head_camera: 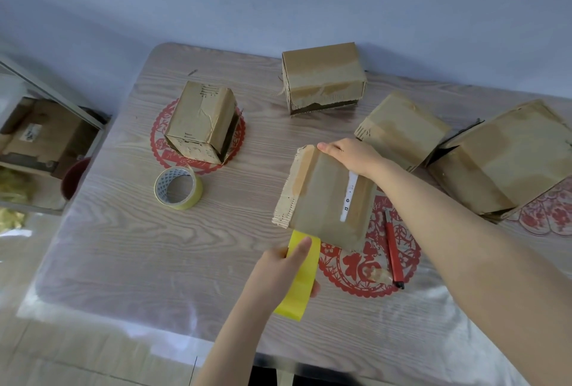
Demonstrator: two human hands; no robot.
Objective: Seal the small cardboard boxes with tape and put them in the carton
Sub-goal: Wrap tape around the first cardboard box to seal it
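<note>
Your right hand point(349, 156) grips the far top edge of a small cardboard box point(328, 200), with the fingers curled over that edge and the thumb lying along it. The box sits tilted near the middle of the counter point(123, 246). Its near corner is over a red paper-cut point(365, 268), and a white label runs down its upper face.

Your left hand point(284, 268) pinches a yellow tape strip point(305, 274), thumb on top and fingers underneath. The strip's upper end meets the near lower edge of the box, and the rest hangs toward you past the hand.

The tape roll point(178, 187) lies on the counter to the left, well apart from the box. A red utility knife point(393, 249) lies on the paper-cut just right of the box.

There are 4 other boxes on the counter: 1 upright box point(201, 122) on a second paper-cut at the left, 1 far box point(323, 76) by the wall, and 2 right boxes point(402, 128) under and beyond your right forearm.

A brown carton point(46, 135) sits off the counter's left side, inside a metal frame.
</note>
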